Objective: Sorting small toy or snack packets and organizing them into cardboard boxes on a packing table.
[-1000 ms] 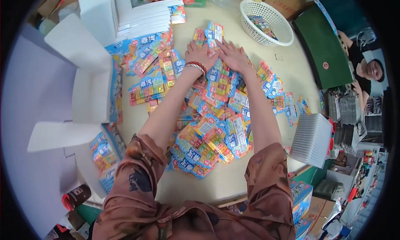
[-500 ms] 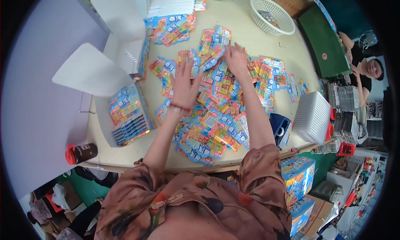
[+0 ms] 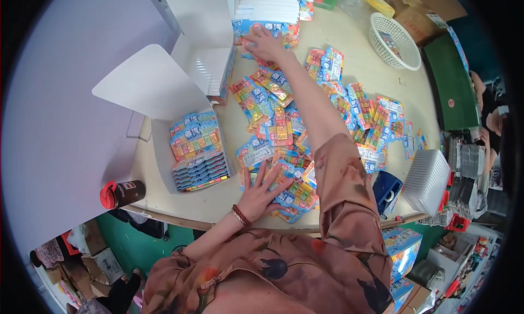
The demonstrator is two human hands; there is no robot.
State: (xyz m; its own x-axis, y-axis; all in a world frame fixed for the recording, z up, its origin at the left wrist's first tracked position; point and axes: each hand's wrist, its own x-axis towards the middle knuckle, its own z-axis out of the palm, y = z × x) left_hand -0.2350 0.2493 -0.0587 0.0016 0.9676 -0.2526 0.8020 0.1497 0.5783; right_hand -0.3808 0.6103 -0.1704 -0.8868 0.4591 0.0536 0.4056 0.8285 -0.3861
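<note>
Colourful blister packs [image 3: 254, 104], blue and orange with rows of small pieces, lie scattered in an overlapping heap across the table. My left hand [image 3: 257, 198] lies on the packs near the front edge, palm down and fingers spread. Stretched out to the far side, my right hand [image 3: 267, 44] rests over packs in front of the stacked white cartons [image 3: 267, 7], its fingers apart; what lies beneath it is partly hidden. Left of the heap stands an open white box [image 3: 162, 156], holding packs [image 3: 194, 134] in a neat row. Behind it is another open white box [image 3: 204, 63].
A red-lidded dark cup [image 3: 128, 194] stands at the left table edge. At the right are a navy tape dispenser [image 3: 388, 189], a stack of clear plastic trays [image 3: 427, 182] and a green box [image 3: 448, 85]. A white basket [image 3: 376, 38] sits far right. Another person [image 3: 480, 90] is beyond.
My right hand has moved from the heap's middle to its far left. My left hand has come back toward the near edge. The view has shifted, and packs in the heap have moved.
</note>
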